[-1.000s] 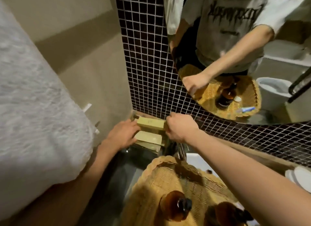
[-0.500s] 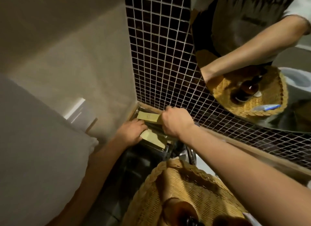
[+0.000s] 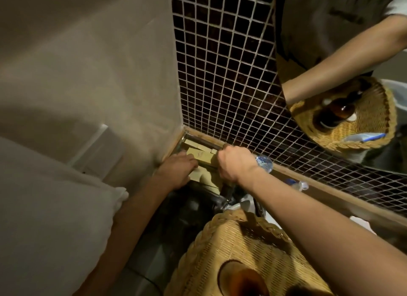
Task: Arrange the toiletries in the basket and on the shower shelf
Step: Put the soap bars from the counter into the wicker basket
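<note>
At the bottom edge of the view, a woven basket (image 3: 237, 251) is sitting nearest the camera, and the brown top of a bottle (image 3: 244, 280) is showing inside it near its near wall. A white towel (image 3: 50, 218) is hanging along the left side of the view, just beside the left forearm.

Both forearms are reaching away from the camera over the basket's far rim toward the corner where the plain wall (image 3: 92, 75) is meeting the tiled wall (image 3: 220, 75). In that corner a metal shower shelf (image 3: 199, 140) is sitting, and pale yellow soap bars (image 3: 200, 155) are lying on it, packed close against its back rail and side.

The left hand (image 3: 176, 172) is resting at the shelf's near left edge, its fingers curled and pressing against the side of a soap bar; whether they are truly gripping it cannot be told. The right hand (image 3: 235, 163) is at the shelf's right edge with its fingers clenched around the end of the soap bars, knuckles up, touching the back rail.

Just beyond the right wrist, a small clear plastic bottle (image 3: 264, 163) is lying on the wooden ledge (image 3: 330, 192) that is running along the foot of the tiled wall. Farther along that ledge a second clear bottle (image 3: 297, 184) is lying on its side.

Farthest off, a mirror (image 3: 352, 42) on the tiled wall is reflecting the arm, the basket and the bottles.
</note>
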Available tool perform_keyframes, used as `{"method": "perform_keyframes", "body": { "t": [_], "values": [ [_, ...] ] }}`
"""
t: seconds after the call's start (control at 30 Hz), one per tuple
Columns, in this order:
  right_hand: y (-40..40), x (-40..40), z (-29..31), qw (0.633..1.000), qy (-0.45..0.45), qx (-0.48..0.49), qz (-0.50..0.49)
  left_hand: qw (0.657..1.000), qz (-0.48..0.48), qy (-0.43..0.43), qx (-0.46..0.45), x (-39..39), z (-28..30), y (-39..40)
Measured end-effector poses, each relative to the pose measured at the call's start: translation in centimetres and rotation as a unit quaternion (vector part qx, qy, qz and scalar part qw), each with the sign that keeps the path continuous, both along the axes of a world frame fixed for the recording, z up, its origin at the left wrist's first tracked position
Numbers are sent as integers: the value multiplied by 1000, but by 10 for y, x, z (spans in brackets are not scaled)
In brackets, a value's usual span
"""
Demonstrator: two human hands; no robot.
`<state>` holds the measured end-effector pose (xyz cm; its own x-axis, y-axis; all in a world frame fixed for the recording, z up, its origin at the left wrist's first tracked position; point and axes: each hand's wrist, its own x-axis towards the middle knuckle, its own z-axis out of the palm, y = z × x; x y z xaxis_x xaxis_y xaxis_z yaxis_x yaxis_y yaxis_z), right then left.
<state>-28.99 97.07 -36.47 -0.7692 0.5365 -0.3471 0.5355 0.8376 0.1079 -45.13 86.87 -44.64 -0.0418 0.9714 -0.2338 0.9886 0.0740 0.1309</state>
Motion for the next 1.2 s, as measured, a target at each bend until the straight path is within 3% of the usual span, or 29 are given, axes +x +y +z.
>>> {"method": "perform_keyframes", "body": {
  "t": [0.27,0.57,0.83,1.03,1.2],
  "values": [
    [3,-4,3,1000,-4,-13,-5,988,-130,86,20,3,-1,-1],
    [-2,1,-4,1000,7,12,14,996,-70,47,-38,12,-7,-6],
    [-5,1,-18,1000,10,0,12,992,-73,100,4,20,-19,-28],
    [-6,-2,-28,1000,8,-2,12,985,-147,83,18,35,-19,-25],
    [-8,-8,-36,999,8,15,32,989,-129,62,42,33,-18,-28]
  ]
}}
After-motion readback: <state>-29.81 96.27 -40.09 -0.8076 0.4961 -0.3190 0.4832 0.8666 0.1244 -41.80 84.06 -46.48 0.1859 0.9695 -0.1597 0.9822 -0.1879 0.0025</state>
